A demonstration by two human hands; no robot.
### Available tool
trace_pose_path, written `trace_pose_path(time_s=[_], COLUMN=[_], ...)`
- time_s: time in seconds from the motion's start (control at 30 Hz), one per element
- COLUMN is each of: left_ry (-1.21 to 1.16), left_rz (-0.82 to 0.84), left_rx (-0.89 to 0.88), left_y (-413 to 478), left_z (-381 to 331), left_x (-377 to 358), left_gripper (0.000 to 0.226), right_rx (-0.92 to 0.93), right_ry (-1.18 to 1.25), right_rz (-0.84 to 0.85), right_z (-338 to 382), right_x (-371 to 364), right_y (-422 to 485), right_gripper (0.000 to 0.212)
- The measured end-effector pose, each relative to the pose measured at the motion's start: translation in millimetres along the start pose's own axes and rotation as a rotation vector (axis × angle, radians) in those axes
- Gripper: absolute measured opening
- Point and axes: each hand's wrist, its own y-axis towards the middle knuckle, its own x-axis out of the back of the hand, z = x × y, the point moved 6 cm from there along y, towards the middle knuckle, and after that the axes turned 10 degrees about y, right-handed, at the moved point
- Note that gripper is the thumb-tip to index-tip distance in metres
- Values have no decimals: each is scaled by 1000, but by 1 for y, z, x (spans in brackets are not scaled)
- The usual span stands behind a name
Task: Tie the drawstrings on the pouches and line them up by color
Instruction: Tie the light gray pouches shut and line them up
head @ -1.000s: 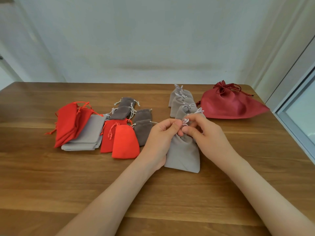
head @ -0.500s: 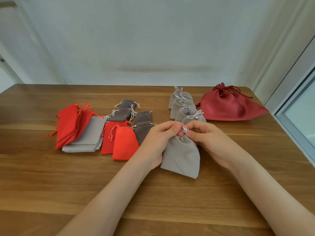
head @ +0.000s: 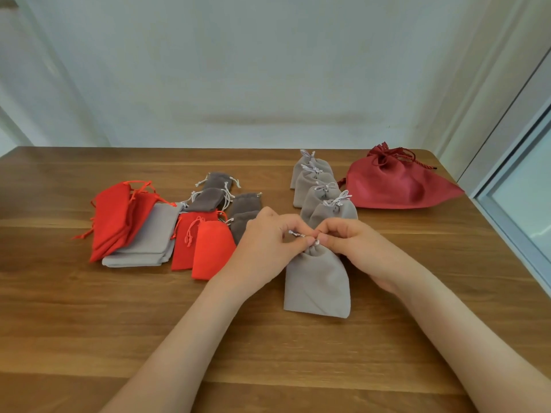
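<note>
A brown wooden table with long plank grain (head: 89, 323) runs up to a pale, bare wall (head: 238, 70); a white-framed window (head: 518, 204) stands at the table's right edge.

The landmark is the light grey velvet drawstring pouch (head: 317, 284) lying flat at the table's middle, its gathered neck pointing away from the person. The left hand (head: 268, 248) and right hand (head: 354, 248) meet at that neck, fingers curled narrow, each pinching the pouch's pale drawstring (head: 295, 233) between thumb and forefinger; a short loop of cord shows between the knuckles. Just beyond this pouch a row of four tied light grey pouches (head: 316, 186) overlaps toward the wall. To the right of that row lies a large dark red satin drawstring bag (head: 393, 186), near it. Left of the landmark pouch, partly behind the left hand, sits a loose heap: orange-red pouches (head: 208, 248), dark taupe pouches (head: 214, 192), flat light grey pouches (head: 152, 236), and further orange-red pouches (head: 116, 216) at the far left.

Compared with half a second ago, the pouch has dropped clear of the tied row, and the hands have drawn slightly apart, with more of the cord exposed. The heap and the red bag are unmoved.
</note>
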Motion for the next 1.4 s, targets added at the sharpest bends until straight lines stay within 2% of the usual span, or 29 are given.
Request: trace_pose_path(time_s=[0.1, 0.2, 0.3, 0.47, 0.63, 0.8, 0.9, 1.07, 1.2, 1.33, 1.4], left_ry=[182, 402, 570, 589, 545, 533, 526, 507, 315, -48, -58], left_rz=[-56, -343, -469, -623, -690, -662, -640, -609, -605, -488, -536], left_rx=[-29, -224, -258, -372, -436, -495, -534, -470, -359, -43, -6], left_y=[1, 4, 4, -10, -16, -17, -16, -13, -6, 1, 0], left_z=[0, -11, -10, -21, -29, -30, -26, -23, -18, 6, 12], left_x=[-6, -8, -18, -14, -10, -10, -11, -10, -7, -11, -7], left_gripper=[8, 6, 8, 18, 20, 18, 19, 25, 11, 35, 40], right_rx=[10, 35, 61, 147, 158, 81, 58, 76, 116, 190, 225], right_ry=[-86, -180, -231, -77, 50, 83, 92, 156, -12, -23, -11], right_rz=[-43, -90, -126, -141, -174, 30, 45, -50, -127, -163, -143], right_z=[0, 1, 4, 7, 8, 6, 5, 4, 4, 10, 13], right_x=[-1, -4, -3, 1, 3, 3, 6, 10, 10, 9, 8], right_y=[1, 3, 4, 2, 0, -1, -1, 1, 2, 1, 0], right_gripper=[16, 17, 17, 28, 27, 24, 18, 13, 15, 11, 11])
